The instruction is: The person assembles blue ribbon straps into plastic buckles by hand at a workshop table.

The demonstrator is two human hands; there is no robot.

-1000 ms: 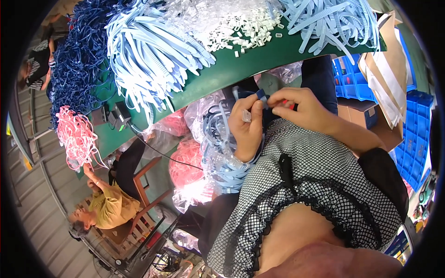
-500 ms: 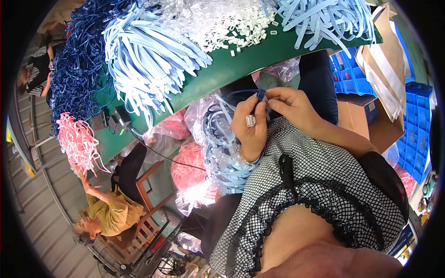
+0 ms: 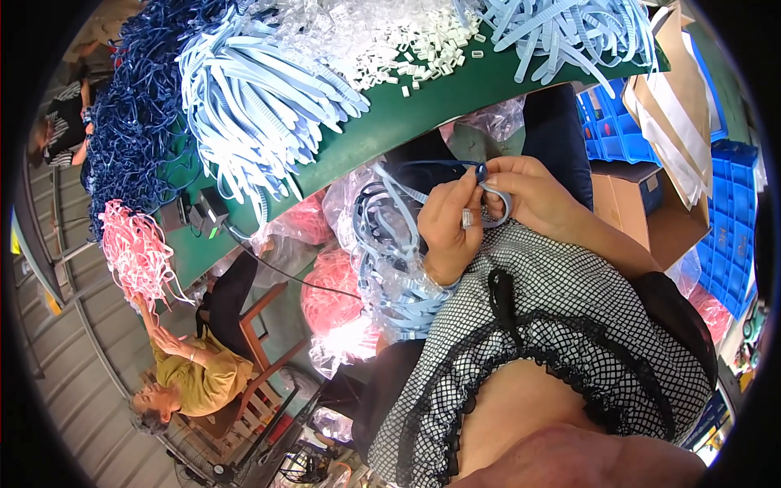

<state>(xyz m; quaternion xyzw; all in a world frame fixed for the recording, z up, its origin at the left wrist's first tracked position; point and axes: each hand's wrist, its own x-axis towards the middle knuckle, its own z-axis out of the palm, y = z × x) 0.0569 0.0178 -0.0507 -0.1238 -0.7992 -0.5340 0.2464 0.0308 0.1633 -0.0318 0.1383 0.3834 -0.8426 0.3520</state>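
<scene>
My left hand (image 3: 449, 226), with a chunky ring on one finger, is pinched close to my lap. Right beside it, my right hand (image 3: 530, 191) is closed too, and the fingertips of both hands meet. Between them they grip a light blue strap (image 3: 508, 210), which curls in a loop below my right fingers. A dark blue strap (image 3: 439, 163) runs from the pinch toward the left. How the two straps join is hidden by my fingers. To the left, more light blue straps (image 3: 399, 305) lie in a clear plastic bag beside my lap.
A green table (image 3: 358, 154) ahead carries light blue straps (image 3: 252, 114), a navy strap heap (image 3: 134, 146), small white clips (image 3: 423, 53) and pink straps (image 3: 134, 248). Blue crates (image 3: 728, 236) and a cardboard box (image 3: 622, 207) stand right. A co-worker (image 3: 199, 370) sits left.
Both hands have shifted slightly right. The light blue strap now shows as a loop beneath my right fingers. The co-worker's second hand has risen toward the pink straps.
</scene>
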